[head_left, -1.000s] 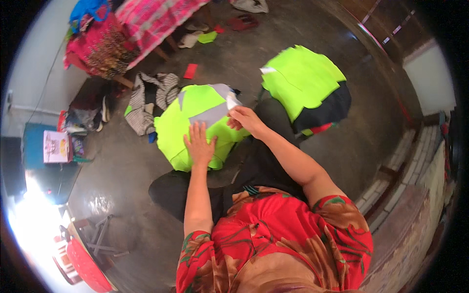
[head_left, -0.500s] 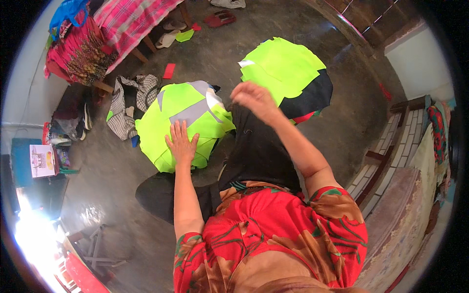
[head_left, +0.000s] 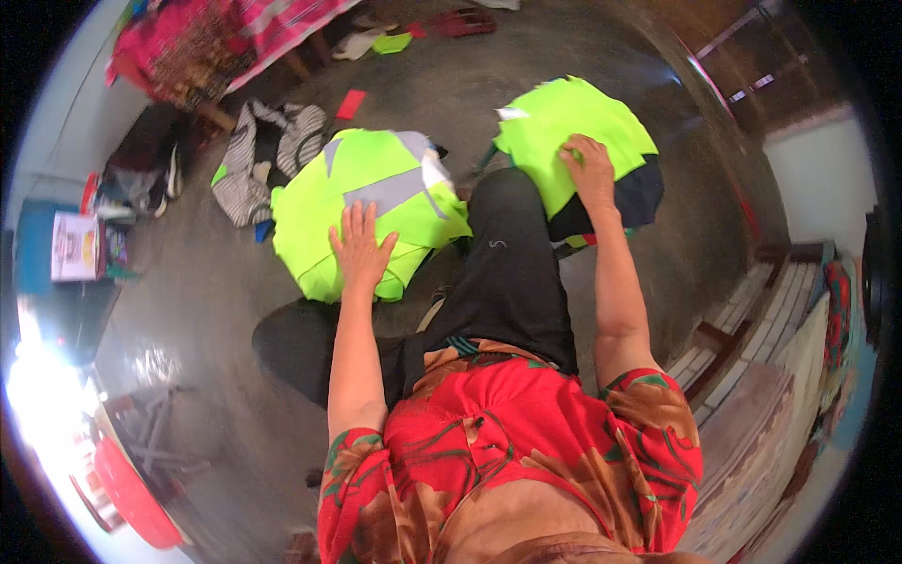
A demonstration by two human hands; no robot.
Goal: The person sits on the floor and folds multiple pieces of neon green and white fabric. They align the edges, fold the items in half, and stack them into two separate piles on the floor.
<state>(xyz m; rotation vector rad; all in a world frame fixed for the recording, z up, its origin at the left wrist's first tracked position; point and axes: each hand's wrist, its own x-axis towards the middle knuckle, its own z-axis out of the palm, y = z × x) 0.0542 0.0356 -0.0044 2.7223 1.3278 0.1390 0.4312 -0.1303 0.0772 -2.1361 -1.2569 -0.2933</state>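
Observation:
Two piles of cut fabric lie on the floor, one on each side of my bent knee in black trousers. The left pile (head_left: 315, 230) is bright yellow-green with grey patches and a white bit at its right side. My left hand (head_left: 362, 249) rests flat on it, fingers spread. The right pile (head_left: 573, 108) has yellow-green fabric on top and dark navy fabric (head_left: 639, 199) showing under its right edge. Over its yellow-green top is my right hand (head_left: 592, 171), fingers bent and drawn together; whatever is between the fingertips is hidden.
A crumpled striped cloth (head_left: 240, 183) lies beyond the left pile, near a small red scrap (head_left: 350, 104). Pink checked cloth (head_left: 277, 23) hangs at the far left. A red plastic seat (head_left: 136, 493) stands near left; a wooden frame (head_left: 742, 329) lines the right side.
My right hand has moved right, from above my knee to the top of the right pile. My left hand stays flat on the left pile. The view has shifted slightly.

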